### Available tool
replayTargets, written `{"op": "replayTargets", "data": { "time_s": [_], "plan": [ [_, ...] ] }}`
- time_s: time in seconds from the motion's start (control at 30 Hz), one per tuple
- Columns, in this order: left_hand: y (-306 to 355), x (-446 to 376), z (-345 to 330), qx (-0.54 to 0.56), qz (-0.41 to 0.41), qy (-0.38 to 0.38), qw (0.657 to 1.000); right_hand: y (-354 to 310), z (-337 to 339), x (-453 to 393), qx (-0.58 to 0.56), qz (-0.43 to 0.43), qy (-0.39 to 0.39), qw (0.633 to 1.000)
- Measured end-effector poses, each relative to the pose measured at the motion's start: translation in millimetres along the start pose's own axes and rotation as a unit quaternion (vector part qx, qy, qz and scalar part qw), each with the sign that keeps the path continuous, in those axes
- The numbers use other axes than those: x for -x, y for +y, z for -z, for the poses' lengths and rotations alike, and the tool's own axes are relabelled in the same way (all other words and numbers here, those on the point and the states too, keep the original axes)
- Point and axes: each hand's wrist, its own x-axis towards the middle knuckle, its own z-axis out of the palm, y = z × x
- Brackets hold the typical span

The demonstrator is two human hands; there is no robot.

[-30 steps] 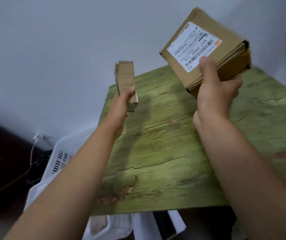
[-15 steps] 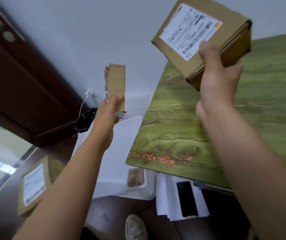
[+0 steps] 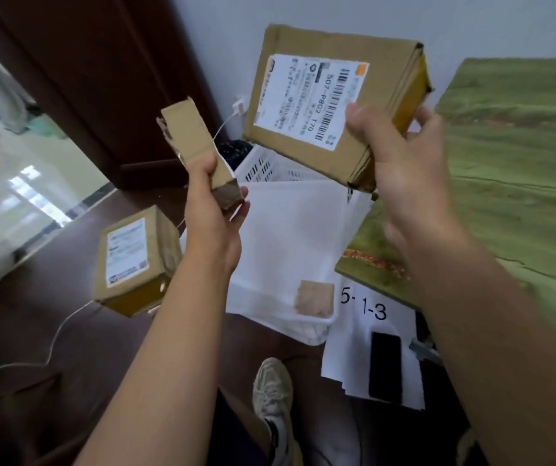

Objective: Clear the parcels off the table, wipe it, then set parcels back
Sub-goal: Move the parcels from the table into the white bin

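A person's left hand (image 3: 214, 210) grips a small cardboard parcel (image 3: 195, 146) while the right hand (image 3: 401, 169) clasps a larger labelled parcel (image 3: 306, 99), both held above what appears to be a white basket (image 3: 269, 164) beside the green table (image 3: 512, 169); a third parcel (image 3: 135, 260) sits on the floor.

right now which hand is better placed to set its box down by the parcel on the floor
Left. The left hand with the small box hangs just beside the floor parcel; the right hand holds the labelled box near the table.

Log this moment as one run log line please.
left hand holds small box | right hand holds labelled parcel | third parcel on floor
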Motion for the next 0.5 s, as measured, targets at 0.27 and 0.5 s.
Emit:
{"op": "replayTargets", "data": {
  "time_s": [0.27,0.5],
  "plan": [
    [20,-40,28,-0.004,-0.066,0.052,0.996,47,-56,10,0.069,0.03,0.027,0.997],
    [46,-61,36,0.004,-0.051,0.086,0.995,118,-99,45,0.194,0.094,-0.034,0.976]
  ]
}}
